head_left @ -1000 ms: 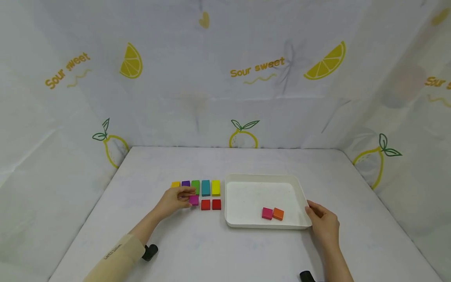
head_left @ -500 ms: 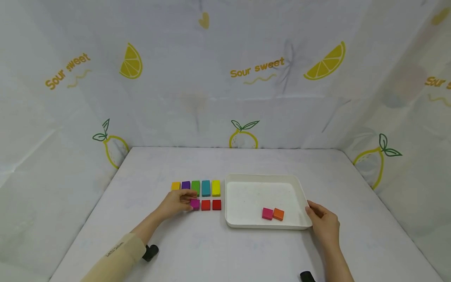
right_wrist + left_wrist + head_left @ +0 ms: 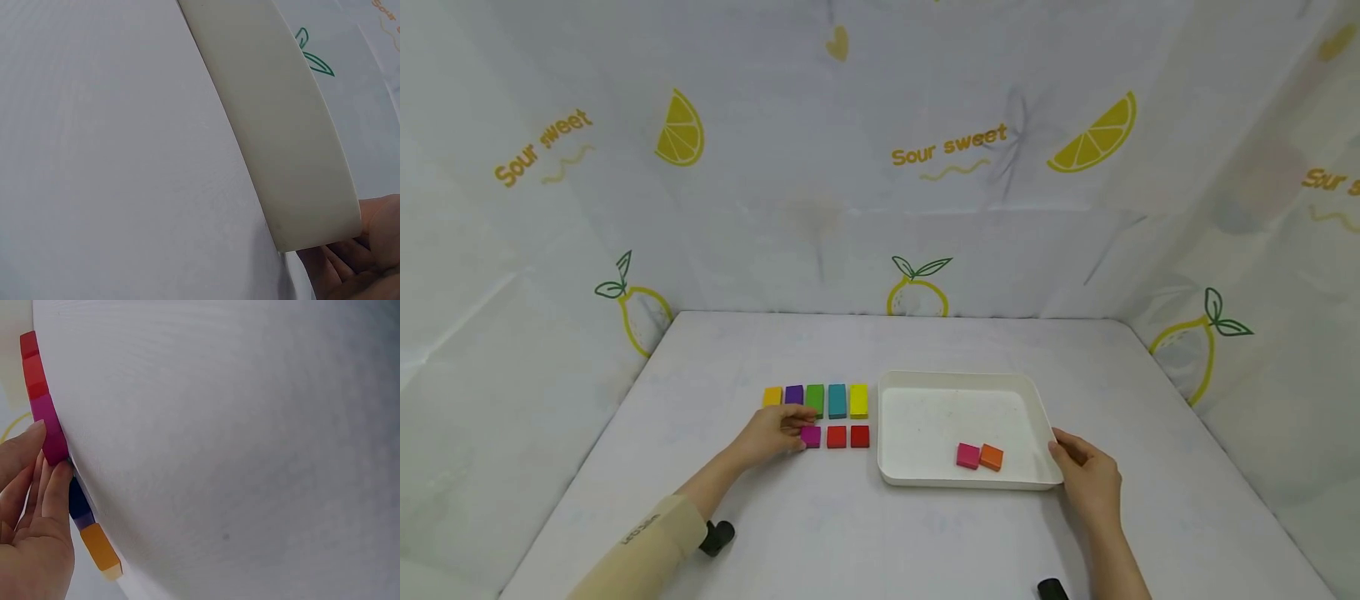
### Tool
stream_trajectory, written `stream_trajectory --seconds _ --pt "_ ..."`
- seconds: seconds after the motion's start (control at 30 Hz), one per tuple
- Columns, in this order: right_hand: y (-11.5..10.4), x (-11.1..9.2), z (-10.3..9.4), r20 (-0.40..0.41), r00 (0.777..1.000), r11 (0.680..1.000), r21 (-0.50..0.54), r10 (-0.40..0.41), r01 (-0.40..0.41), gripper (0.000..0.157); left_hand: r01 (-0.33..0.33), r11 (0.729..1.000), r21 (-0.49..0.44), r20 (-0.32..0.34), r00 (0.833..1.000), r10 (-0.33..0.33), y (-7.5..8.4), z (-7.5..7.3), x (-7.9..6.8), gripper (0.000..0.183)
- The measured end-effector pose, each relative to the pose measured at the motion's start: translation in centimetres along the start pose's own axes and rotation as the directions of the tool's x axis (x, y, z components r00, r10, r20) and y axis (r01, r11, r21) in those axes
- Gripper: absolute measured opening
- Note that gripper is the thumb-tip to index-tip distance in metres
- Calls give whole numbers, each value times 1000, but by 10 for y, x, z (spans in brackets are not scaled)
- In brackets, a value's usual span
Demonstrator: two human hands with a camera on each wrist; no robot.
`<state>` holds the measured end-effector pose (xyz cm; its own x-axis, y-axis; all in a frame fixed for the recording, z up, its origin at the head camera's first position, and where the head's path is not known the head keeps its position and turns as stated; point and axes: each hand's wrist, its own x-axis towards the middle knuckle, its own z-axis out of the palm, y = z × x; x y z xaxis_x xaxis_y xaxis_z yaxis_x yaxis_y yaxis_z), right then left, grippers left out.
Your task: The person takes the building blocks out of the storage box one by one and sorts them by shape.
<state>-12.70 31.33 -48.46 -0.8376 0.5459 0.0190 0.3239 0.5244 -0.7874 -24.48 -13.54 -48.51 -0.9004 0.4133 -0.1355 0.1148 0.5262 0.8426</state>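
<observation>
My left hand [image 3: 772, 432] pinches a magenta block [image 3: 810, 437] between thumb and fingertips, at the left end of a front row beside two red blocks, a lighter one [image 3: 837, 437] and a darker one [image 3: 860, 436]. In the left wrist view the magenta block [image 3: 49, 428] lies in line with the red ones, with my thumb at its near side. On the right, my right hand [image 3: 1090, 479] holds the near right corner of a white tray [image 3: 955, 482]. Inside the tray lie a pink block [image 3: 967, 455] and an orange block [image 3: 991, 457], side by side.
Behind the front row stand a yellow-orange block [image 3: 772, 396], a purple block [image 3: 794, 394], a green block [image 3: 816, 400], a teal block [image 3: 837, 401] and a yellow block [image 3: 859, 401]. They sit left of the tray on the white tabletop [image 3: 850, 542]. A printed cloth [image 3: 775, 183] hangs behind.
My left hand has brought the magenta block a little toward me, from beside the green block into line with the red ones. The right hand and the tray have stayed put.
</observation>
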Motion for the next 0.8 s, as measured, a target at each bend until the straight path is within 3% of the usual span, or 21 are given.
stream_trajectory --seconds 0.33,0.6,0.8 --pt "0 0 0 1 1000 1000 6 -4 4 36 -2 1000 1 -12 1000 2 3 0 -3 49" --pt "-1 0 -1 13 1000 1000 12 -12 11 37 22 1000 -11 -69 997 -23 5 0 0 48" --pt "-1 0 -1 14 1000 1000 4 1 -1 36 -24 999 -47 -118 993 18 16 1 4 49"
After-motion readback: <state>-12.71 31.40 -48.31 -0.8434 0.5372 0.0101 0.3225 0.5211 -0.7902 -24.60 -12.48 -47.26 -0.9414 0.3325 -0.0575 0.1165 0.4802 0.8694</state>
